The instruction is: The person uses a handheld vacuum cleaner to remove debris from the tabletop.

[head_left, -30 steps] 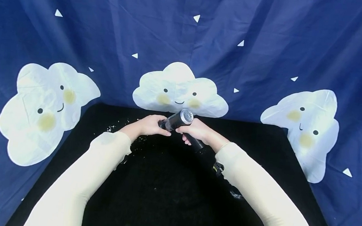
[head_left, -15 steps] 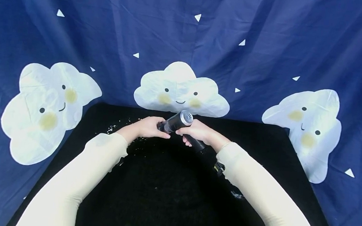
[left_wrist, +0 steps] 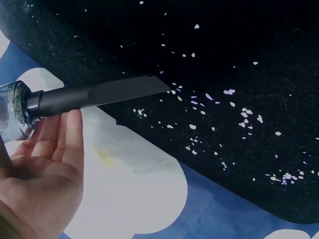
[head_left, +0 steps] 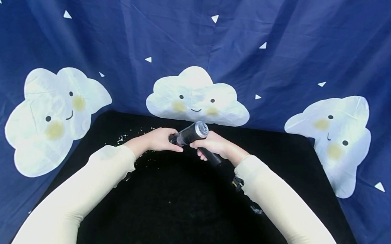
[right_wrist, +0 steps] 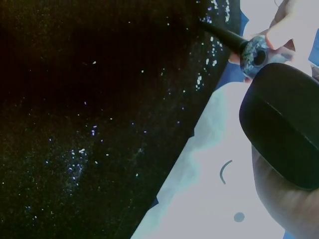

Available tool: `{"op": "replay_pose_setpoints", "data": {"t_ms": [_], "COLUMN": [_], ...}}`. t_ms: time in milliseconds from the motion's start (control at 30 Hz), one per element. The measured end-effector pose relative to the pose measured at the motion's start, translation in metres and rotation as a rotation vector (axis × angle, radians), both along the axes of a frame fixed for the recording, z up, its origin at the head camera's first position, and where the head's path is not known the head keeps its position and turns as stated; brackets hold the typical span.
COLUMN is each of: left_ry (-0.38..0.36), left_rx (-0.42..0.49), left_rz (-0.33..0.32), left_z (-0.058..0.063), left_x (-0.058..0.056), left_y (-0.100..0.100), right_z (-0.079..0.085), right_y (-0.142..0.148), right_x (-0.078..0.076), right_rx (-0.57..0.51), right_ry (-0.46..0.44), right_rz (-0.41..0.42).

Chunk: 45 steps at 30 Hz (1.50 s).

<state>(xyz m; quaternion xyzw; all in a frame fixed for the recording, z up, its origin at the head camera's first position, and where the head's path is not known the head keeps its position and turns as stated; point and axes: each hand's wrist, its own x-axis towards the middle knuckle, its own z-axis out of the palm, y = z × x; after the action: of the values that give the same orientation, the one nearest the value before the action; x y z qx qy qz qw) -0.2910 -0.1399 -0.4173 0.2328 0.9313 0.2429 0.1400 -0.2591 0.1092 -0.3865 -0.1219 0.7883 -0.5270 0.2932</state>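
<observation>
Black handheld vacuum [head_left: 189,134] with silver end cap [head_left: 202,128]; cream sleeves [head_left: 96,179]. Black tabletop [head_left: 179,221], white flecks [head_left: 122,138] far left. Behind, blue curtain [head_left: 176,27] patterned with white triangles [head_left: 215,18] and yellow-cheeked white clouds [head_left: 198,91].

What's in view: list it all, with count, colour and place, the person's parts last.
Handheld vacuum: one, black with a silver end, in both hands
Clear section: one, speckled, at the vacuum's front
Nozzle: one, black, pointing toward the bits
Small bits: many, whitish, scattered on the surface
Surface: one, black, below the hands
Backdrop: one, blue, behind the surface
Cloud prints: three plus a partial one, white, on the backdrop
Triangles: several, white, on the backdrop
Sleeves: two, cream, on the arms
Left hand: one, bare, at the vacuum's front
Right hand: one, bare, gripping the handle
</observation>
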Motion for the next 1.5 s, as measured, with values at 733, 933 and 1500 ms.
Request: {"op": "replay_pose_setpoints", "data": {"t_ms": [733,933,1500], "left_ry": [0.013,0.028,0.054], "left_rx": [-0.045,-0.069,-0.033], "left_rz": [-0.034,-0.02,-0.019], "left_z": [0.008,0.006,0.006], "left_x": [0.017,0.02,0.017], "left_y": [0.01,0.006,0.004], "right_z": [0.005,0.004,0.0], "right_y": [0.016,0.012,0.007], "right_x": [0.004,0.005,0.008], "right_rx": [-0.021,-0.027,-0.026], "right_ry": [-0.059,-0.068,-0.004], "right_rz": [0.067,0.091,0.026]}}
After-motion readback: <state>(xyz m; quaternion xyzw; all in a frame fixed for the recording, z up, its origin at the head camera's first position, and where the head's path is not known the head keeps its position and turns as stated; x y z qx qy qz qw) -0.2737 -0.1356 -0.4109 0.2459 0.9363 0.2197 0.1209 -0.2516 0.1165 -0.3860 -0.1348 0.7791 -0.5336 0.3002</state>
